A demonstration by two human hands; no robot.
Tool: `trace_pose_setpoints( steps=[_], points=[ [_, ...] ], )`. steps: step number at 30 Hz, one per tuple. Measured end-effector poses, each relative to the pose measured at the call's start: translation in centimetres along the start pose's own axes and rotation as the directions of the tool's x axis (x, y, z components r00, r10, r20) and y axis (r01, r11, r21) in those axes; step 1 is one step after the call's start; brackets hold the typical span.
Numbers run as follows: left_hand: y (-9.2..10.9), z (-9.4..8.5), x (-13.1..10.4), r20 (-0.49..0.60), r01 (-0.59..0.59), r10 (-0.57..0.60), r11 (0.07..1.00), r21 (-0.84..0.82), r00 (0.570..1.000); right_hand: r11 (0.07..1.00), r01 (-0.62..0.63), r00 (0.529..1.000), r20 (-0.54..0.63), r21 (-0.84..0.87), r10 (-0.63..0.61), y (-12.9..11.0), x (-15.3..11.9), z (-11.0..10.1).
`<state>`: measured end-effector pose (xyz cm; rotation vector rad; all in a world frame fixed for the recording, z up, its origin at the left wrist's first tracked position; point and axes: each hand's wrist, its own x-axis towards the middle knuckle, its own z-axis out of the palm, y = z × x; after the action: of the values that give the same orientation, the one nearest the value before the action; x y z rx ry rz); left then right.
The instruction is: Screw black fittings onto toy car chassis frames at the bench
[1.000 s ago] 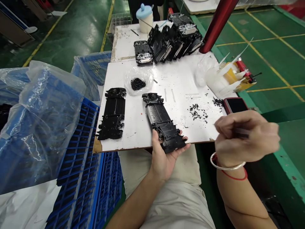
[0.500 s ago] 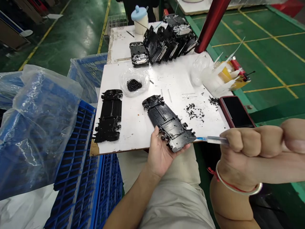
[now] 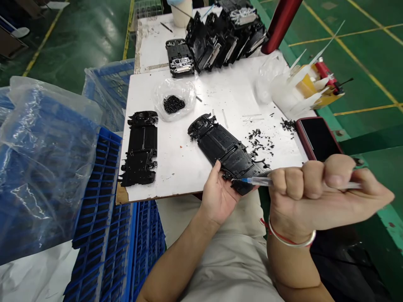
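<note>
My left hand grips the near end of a black model car chassis, thumb on its edge and fingers underneath. The chassis tilts over the front edge of the table. My right hand is closed around a clear syringe with a blue tip, and its fine needle points left at the near end of the chassis. Whether the needle touches the chassis I cannot tell. A second black chassis lies on the left side of the white table.
A plastic bag holds small black pins. Loose black bits lie beside a phone. Stacked chassis stand at the back by a red post. White nozzles stand at right; blue crates at left.
My right hand has moved left with the syringe, bringing its tip from the chassis's right corner across its near end. The view has shifted slightly downward.
</note>
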<state>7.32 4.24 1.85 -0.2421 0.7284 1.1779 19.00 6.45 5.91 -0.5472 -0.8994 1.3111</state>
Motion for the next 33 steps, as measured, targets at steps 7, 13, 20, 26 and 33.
trace_pose_setpoints(
  steps=[7, 13, 20, 26, 33],
  points=[
    [-0.1, -0.1, 0.0, 0.018, 0.004, -0.004, 1.000, -0.005, 1.000, 0.996, 0.041, 0.999, 0.022, 0.074, -0.042, 1.2, -0.2, 0.1],
    [-0.2, -0.2, 0.2, 0.026, -0.004, 0.004, 1.000, 0.017, 1.000, 0.993, 0.002, 0.999, -0.045, 0.120, 0.003, 1.5, 0.0, 0.1],
    [-0.1, 0.0, 0.1, 0.016, -0.028, 0.027, 0.999, 0.037, 1.000, 0.990, -0.022, 0.998, -0.055, 0.138, 0.030, 1.7, -0.1, 0.1],
    [-0.2, 0.0, 0.2, -0.009, -0.026, 0.027, 0.998, 0.049, 1.000, 0.988, -0.034, 0.996, -0.076, 0.153, 0.046, 1.8, 0.0, 0.2],
    [-0.2, 0.2, 0.1, -0.008, -0.014, 0.015, 0.999, 0.035, 1.000, 0.986, -0.066, 0.993, -0.089, 0.150, 0.080, 1.7, 0.0, 0.3]
  ],
)
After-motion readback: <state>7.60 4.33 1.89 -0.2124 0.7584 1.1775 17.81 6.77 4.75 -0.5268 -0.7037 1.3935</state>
